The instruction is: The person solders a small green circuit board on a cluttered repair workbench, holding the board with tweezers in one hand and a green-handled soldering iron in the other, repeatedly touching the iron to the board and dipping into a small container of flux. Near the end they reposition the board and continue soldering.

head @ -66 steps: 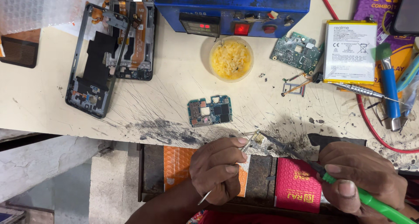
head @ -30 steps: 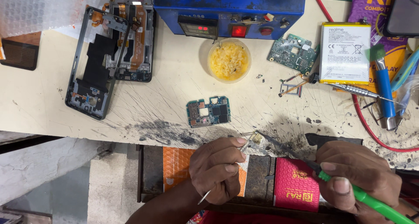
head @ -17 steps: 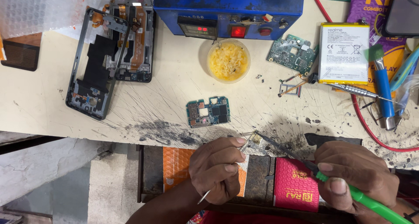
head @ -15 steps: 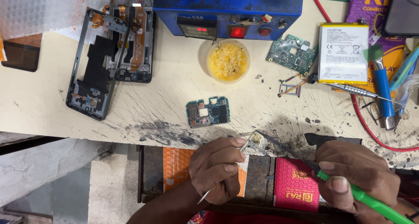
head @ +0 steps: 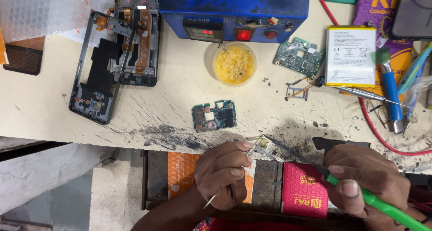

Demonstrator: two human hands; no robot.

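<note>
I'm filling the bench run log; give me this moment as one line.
left hand: tweezers pinching small part | right hand: green-handled soldering iron, tip at part | circuit board: lying apart on table

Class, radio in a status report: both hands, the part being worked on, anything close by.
Left hand pinching tweezers on a small part at the bench edge. Right hand holding green-handled iron, tip at the part. Circuit board lies just beyond, apart.

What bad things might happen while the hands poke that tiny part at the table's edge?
The tiny part sits right at the table edge, so it might drop off. The green-handled tool in the right hand may slip from the tweezers in the left hand and jab a finger.
</note>
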